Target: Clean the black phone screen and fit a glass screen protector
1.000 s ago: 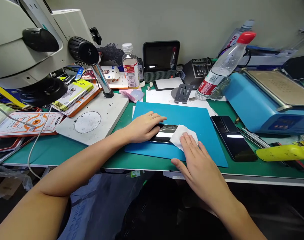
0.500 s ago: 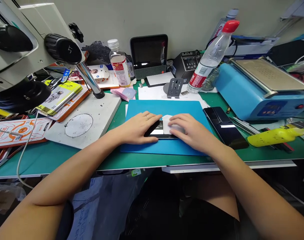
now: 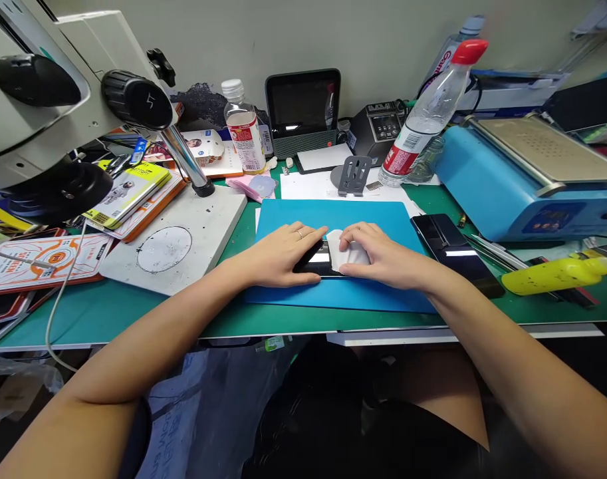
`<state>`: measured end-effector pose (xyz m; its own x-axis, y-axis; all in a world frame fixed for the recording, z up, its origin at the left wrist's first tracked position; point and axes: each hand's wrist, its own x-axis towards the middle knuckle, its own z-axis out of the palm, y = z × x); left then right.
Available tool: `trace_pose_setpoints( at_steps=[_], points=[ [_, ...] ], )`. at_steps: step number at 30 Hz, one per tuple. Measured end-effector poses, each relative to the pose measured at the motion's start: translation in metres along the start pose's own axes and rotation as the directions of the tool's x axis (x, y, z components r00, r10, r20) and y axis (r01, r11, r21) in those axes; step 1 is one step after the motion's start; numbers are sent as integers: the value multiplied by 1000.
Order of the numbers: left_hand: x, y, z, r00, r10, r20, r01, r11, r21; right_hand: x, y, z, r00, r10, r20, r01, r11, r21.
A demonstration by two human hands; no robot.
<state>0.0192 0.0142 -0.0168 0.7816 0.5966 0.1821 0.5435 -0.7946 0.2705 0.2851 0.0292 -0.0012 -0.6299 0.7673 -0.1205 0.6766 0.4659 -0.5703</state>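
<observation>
A dark phone-like device (image 3: pixel 321 263) with a glossy surface lies flat on a blue mat (image 3: pixel 333 211). My left hand (image 3: pixel 282 256) covers its left end, fingers along the far edge and thumb along the near edge, holding it. In my right hand (image 3: pixel 385 258) is a white wipe (image 3: pixel 336 251), gripped between curled fingers and thumb and pressed on the device's surface. The device's right part is hidden under the wipe and that hand. Right of the mat lies a second dark phone (image 3: pixel 450 246).
A microscope (image 3: pixel 133 100) on a white base (image 3: pixel 213 229) stands at left, beside stacked boxes (image 3: pixel 128 189). Bottles (image 3: pixel 244 136), a phone stand (image 3: pixel 354 175) and a tablet-like screen (image 3: pixel 303 100) line the back. A blue heating plate unit (image 3: pixel 507 193) and a yellow bottle (image 3: pixel 557 276) are right.
My right hand's fingers have curled in more around the wipe, which now looks more bunched up. The left hand keeps its hold on the device. The whole view has shifted slightly.
</observation>
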Motion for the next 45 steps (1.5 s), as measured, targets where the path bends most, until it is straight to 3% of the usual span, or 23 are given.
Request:
trace_pose_setpoints(
  at_steps=[16,20,28,31,33,36,38,41,45],
  points=[
    [1,0,0,1000,-4,17,4,1000,14,8,-4,-9,996,41,79,-35,996,-83],
    [1,1,-1,999,-21,27,21,1000,6,6,3,-12,992,-9,126,13,999,-31],
    [1,1,-2,999,-30,34,30,1000,2,3,0,-10,996,-15,87,19,999,-44],
    [1,4,-2,999,-41,35,41,999,3,-4,2,-2,999,-48,14,49,997,-52],
    [1,5,-3,994,-104,29,103,994,32,-15,4,8,987,-116,-114,103,988,-117],
    [3,3,-10,950,-301,-86,311,940,143,-37,0,29,915,-286,-284,185,924,-335],
    [3,-2,-14,888,-409,-209,448,871,199,-48,-11,43,889,-344,-301,197,882,-427],
    [1,-6,-17,820,-490,-295,555,806,205,-48,-34,60,899,-321,-297,160,874,-460],
    [1,-6,-11,832,-497,-246,546,813,202,-24,-68,78,921,-259,-291,107,886,-451]
  ],
)
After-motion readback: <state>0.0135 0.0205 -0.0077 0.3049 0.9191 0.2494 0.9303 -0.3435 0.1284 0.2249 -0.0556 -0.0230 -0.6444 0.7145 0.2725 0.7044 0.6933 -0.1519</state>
